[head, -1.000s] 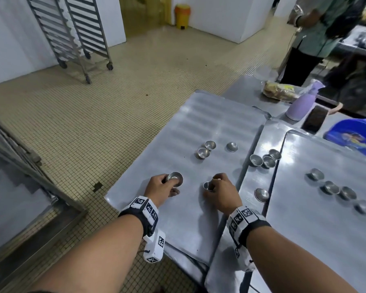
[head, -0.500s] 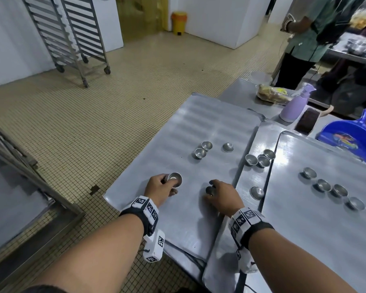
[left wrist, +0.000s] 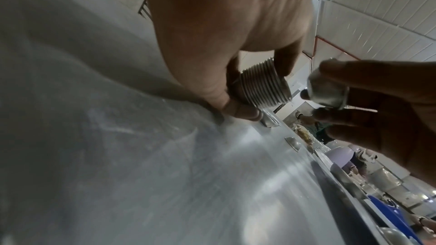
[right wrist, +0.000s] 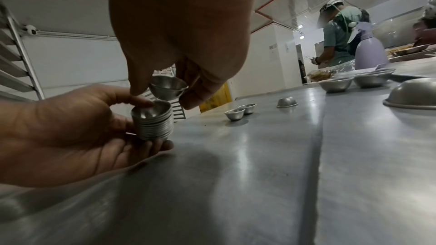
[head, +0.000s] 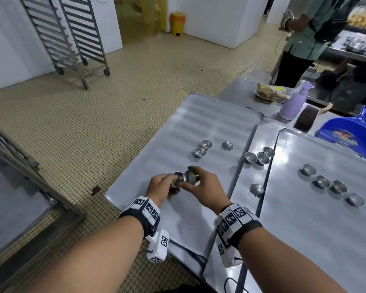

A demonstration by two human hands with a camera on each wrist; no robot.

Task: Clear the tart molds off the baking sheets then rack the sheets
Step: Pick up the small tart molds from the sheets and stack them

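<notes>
My left hand [head: 167,186] grips a stack of nested tart molds [head: 176,179] just above the near end of the left baking sheet [head: 178,134]. The stack [right wrist: 153,122] leans slightly towards my right hand [head: 192,181]. That hand pinches a single tart mold [head: 190,176] by its rim, close above the stack's open top [right wrist: 167,88]. In the left wrist view the stack [left wrist: 264,85] and the single mold [left wrist: 328,90] sit a small gap apart. Two upright molds [head: 203,148] and an overturned one [head: 227,145] lie farther up the sheet.
Three molds [head: 260,157] and an overturned mold [head: 256,189] lie on the strip between the sheets. Several more dot the right baking sheet [head: 325,240]. A purple bottle [head: 292,106], a blue dustpan [head: 347,136], a person [head: 304,28] and a wheeled rack [head: 68,34] stand beyond.
My right hand has lifted a mold off the left sheet and carried it left to the stack. My left hand has kept hold of the stack and tilted it towards the right hand.
</notes>
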